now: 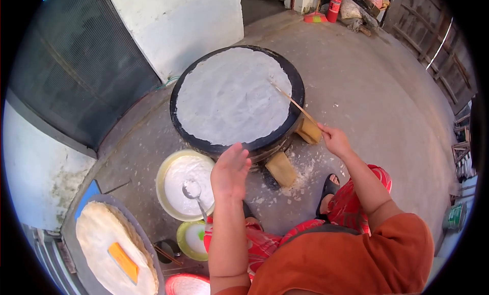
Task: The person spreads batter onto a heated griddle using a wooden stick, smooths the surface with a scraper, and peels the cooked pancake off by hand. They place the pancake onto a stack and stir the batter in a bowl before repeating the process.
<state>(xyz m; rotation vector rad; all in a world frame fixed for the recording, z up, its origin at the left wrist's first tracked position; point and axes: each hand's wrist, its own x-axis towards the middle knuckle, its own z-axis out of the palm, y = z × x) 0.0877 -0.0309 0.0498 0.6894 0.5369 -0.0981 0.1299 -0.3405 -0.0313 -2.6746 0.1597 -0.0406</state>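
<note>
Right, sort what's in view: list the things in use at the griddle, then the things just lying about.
In use: right hand holding the thin stick; round griddle with its white sheet; left hand, open, near the batter bowl and ladle; stacked sheets.
Lying about: fire extinguisher; broom; green can.

Concrete floor bears a round griddle — a batter bowl just beside the griddle, two yellow blocks at its edge.
</note>
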